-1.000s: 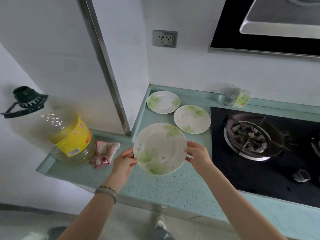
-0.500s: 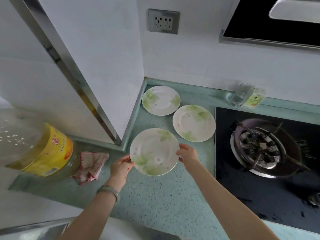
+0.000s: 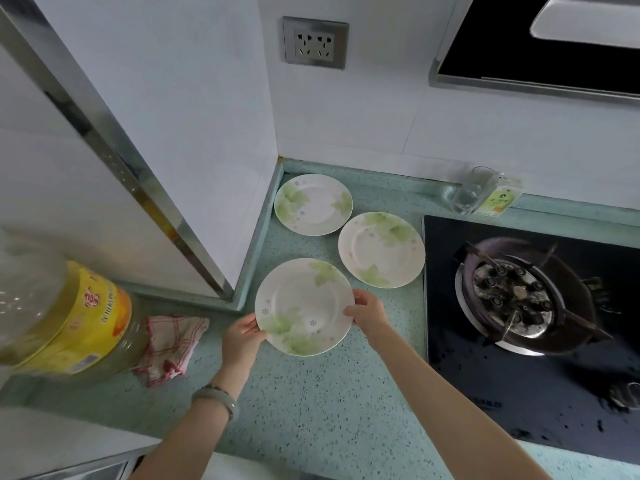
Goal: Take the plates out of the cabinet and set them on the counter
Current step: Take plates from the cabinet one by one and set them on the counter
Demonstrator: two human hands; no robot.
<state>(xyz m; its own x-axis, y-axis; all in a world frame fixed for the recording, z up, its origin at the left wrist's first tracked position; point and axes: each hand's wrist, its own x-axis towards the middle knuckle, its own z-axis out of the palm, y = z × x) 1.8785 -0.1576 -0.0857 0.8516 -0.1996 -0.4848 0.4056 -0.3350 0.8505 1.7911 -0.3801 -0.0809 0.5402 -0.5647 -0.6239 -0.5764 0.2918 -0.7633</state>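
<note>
A white plate with green leaf print (image 3: 303, 304) is held low over the speckled green counter (image 3: 311, 403), close to the wall corner. My left hand (image 3: 242, 337) grips its near left rim and my right hand (image 3: 367, 311) grips its right rim. Whether the plate touches the counter I cannot tell. Two matching plates lie flat behind it: one (image 3: 313, 204) in the back corner, another (image 3: 381, 249) next to the stove. The cabinet is not in view.
A black gas stove (image 3: 526, 306) with a burner fills the right side. A large oil bottle (image 3: 62, 317) and a red checked cloth (image 3: 169, 344) sit at the left. A glass (image 3: 467, 195) and a small carton (image 3: 498, 199) stand by the back wall.
Both hands have carried the plate forward and down toward the counter, nearer the two lying plates. My view has shifted closer over the counter.
</note>
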